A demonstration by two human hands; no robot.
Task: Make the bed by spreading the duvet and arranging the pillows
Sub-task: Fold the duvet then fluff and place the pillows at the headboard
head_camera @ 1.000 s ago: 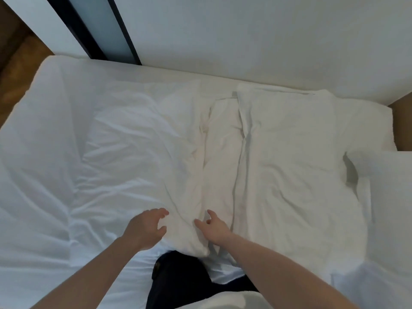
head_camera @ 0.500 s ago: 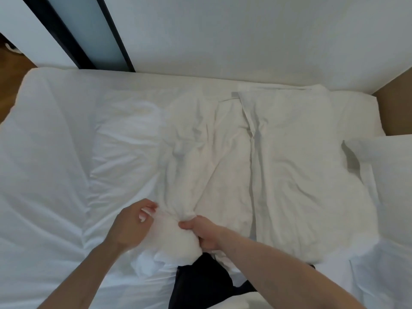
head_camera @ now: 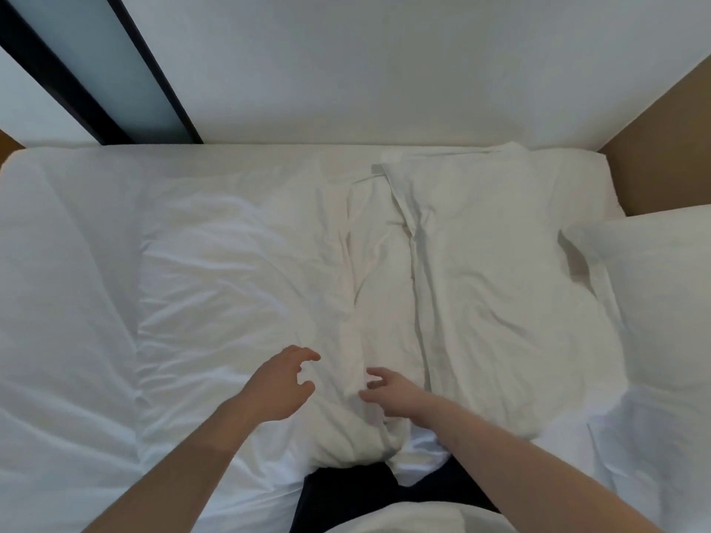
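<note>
A white, wrinkled duvet (head_camera: 238, 286) lies across the bed, bunched into a long ridge down the middle. To the right of the ridge lies a flatter cream fold of the duvet (head_camera: 496, 309). My left hand (head_camera: 275, 382) hovers over the near end of the ridge with fingers loosely curved, holding nothing. My right hand (head_camera: 392, 390) is just right of it, fingers relaxed and touching the fabric. A white pillow (head_camera: 661, 286) sits at the right edge of the bed.
The bed's far side meets a white wall (head_camera: 384, 71). A dark-framed glass panel (head_camera: 115, 71) stands at the back left. A brown headboard (head_camera: 661, 148) rises at the right. My dark trousers (head_camera: 346, 498) press against the near mattress edge.
Half a second ago both hands gripped a bunched corner of the duvet. They have let it go and opened, and the fabric has settled back onto the bed.
</note>
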